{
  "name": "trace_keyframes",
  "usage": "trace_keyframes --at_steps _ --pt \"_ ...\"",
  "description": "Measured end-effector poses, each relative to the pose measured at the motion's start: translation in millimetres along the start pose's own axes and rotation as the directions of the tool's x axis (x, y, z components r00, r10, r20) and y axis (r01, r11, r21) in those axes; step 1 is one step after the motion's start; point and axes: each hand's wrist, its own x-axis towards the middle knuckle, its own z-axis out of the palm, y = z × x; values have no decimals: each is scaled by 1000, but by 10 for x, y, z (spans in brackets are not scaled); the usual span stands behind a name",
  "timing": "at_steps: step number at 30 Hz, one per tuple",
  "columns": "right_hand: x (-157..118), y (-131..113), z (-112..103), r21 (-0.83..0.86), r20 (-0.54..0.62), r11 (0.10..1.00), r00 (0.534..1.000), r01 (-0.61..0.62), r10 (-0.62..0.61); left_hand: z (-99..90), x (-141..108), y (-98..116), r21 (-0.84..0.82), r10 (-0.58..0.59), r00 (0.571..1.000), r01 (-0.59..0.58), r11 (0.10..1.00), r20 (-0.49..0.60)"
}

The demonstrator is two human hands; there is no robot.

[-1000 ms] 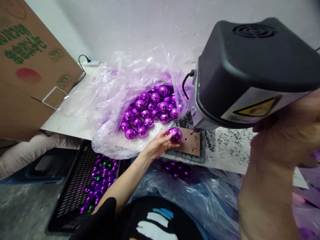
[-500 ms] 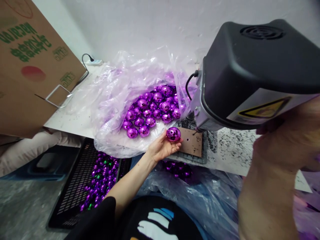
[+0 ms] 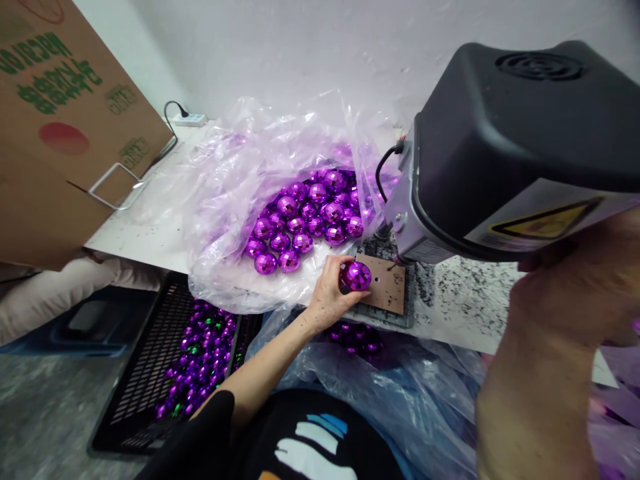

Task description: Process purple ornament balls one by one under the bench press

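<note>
My left hand [image 3: 333, 292] has thumb and fingers curled round one purple ball [image 3: 359, 275] at the left edge of the flat brown board [image 3: 391, 295]; its slick, rounded, mirrored shell could slip if I pinched too lightly, and my fingertips could get nicked if they strayed under the black machine [image 3: 515, 153] right of my grip. My right hand [image 3: 595, 273] is against that machine, its fingers hidden, so I cannot tell its closure. Beyond my left grip, faceted balls [image 3: 302, 243] lie in a crinkled plastic bag [image 3: 215, 227].
</note>
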Motion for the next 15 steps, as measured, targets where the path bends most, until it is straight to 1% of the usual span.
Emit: trace_keyframes --at_steps 3,5,8,10,12,13,15 --pt "-9 4 13 -5 6 1000 1000 -6 6 2 -19 -22 20 42 999 -42 999 -10" --pt "-11 17 18 11 -2 1000 1000 -4 4 3 -31 -32 2 40 999 -40 999 -6" --pt "-7 52 17 44 -13 999 1000 18 -18 9 -49 -37 -77 -10 1000 12 997 21" --pt "-3 70 14 46 3 998 999 38 -38 14 -58 -30 -176 -63 997 72 982 53" --pt "-1 72 13 49 6 997 999 52 -52 13 -62 -15 -326 -133 986 159 932 100" --pt "-1 67 14 48 4 998 999 51 -51 7 -61 -4 -410 -174 975 215 887 135" --pt "-1 44 15 15 18 1000 1000 17 -17 -17 -52 17 -557 -260 933 357 750 248"
